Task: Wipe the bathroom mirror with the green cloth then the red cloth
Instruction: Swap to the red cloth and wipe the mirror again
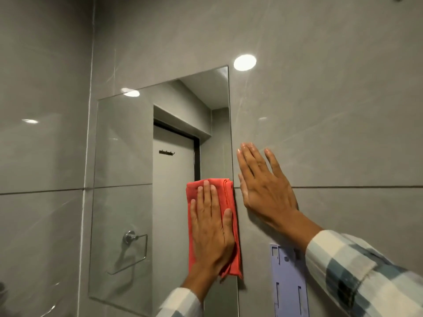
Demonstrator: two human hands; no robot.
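Observation:
The frameless bathroom mirror (pixel 123 179) hangs on grey wall tiles. A folded red cloth (pixel 229 195) lies flat against the mirror's right edge at mid height. My left hand (pixel 211 227) presses flat on it with the fingers pointing up. My right hand (pixel 263 186) rests spread on the bare tile just right of the mirror, holding nothing. No green cloth is in view.
A pale purple plastic bracket (pixel 288 282) is fixed to the wall below my right forearm. The mirror reflects a white door with hooks and a chrome towel ring (pixel 135 245). Glossy grey tiles (pixel 343 110) surround the mirror, with a ceiling light reflected in them.

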